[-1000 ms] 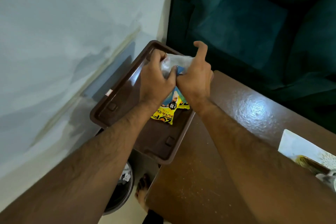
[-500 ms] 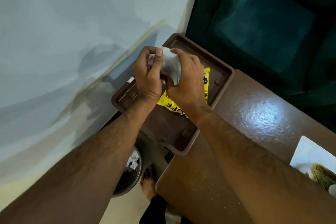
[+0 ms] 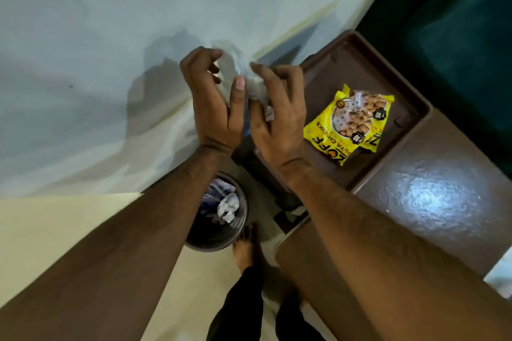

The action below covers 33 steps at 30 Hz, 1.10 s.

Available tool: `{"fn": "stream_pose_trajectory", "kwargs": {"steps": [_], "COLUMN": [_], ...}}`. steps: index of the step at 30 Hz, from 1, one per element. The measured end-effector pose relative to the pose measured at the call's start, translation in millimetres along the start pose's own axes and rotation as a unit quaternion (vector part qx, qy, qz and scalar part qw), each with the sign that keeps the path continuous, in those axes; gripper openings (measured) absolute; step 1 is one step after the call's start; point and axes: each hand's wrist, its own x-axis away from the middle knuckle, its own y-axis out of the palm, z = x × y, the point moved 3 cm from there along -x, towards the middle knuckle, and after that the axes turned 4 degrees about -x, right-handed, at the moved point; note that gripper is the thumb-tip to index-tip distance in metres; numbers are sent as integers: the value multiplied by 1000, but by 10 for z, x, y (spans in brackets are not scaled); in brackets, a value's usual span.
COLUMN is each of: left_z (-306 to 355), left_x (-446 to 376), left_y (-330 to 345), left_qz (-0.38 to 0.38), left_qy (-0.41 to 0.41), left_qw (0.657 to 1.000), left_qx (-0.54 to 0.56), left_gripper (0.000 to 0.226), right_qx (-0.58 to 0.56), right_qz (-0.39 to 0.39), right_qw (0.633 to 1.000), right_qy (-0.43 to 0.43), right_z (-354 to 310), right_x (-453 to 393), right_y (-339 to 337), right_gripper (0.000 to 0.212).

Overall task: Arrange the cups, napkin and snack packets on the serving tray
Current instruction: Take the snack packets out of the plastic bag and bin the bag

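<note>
Left grip: the left hand (image 3: pixel 213 108) is curled around one side of a crumpled white napkin (image 3: pixel 253 83), thumb pressed to its front.
Right grip: the right hand (image 3: pixel 277 119) clasps the other side, fingers bent over it.
Napkin: blurred, held between both hands in the air, left of the tray and above the floor.
Snack packets: two yellow snack packets (image 3: pixel 352 124) lie overlapping inside the tray.
Tray: a brown serving tray (image 3: pixel 415 108) sits on the far end of the glossy brown worktop (image 3: pixel 432 202).
Below: a dark waste bin (image 3: pixel 219 219) with crumpled paper stands on the floor, beside a bare foot (image 3: pixel 245 246).
</note>
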Motion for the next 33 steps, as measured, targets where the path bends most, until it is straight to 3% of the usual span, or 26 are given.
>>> {"fn": "stream_pose_trajectory", "kwargs": {"steps": [7,12,16,22,27,33], "left_z": [-529,-910,-1217,-1500,-1716,-1929], "left_x": [756,1310,1697,2276,2654,2945], "left_y": [-658,-931,-984,-1010,-901,-816], "left_qz": [-70,-154,-219,-296,-356,-417], "left_qy": [-88,-171,-234,-306,-351,-390], "left_qw": [989,962,931,887,852,812], "left_qx": [-95,-149,-176,-177,-153,-118], "left_gripper": [38,35,35,38,38,41], "right_qx": [-33,-74,-22,98,162,184], "right_qz": [-143,-243,-271,-330,-405,-441], "right_qw": [988,954,937,901,853,815], "right_qy": [54,160,220,264,287,328], "right_z": [-2,201,365,585,901,1152], "right_x": [760,1310,1669,2071,2398,2700], "right_y": [651,990,1173,1293,1488,1648], "right_gripper": [38,35,33,55,49,48]}}
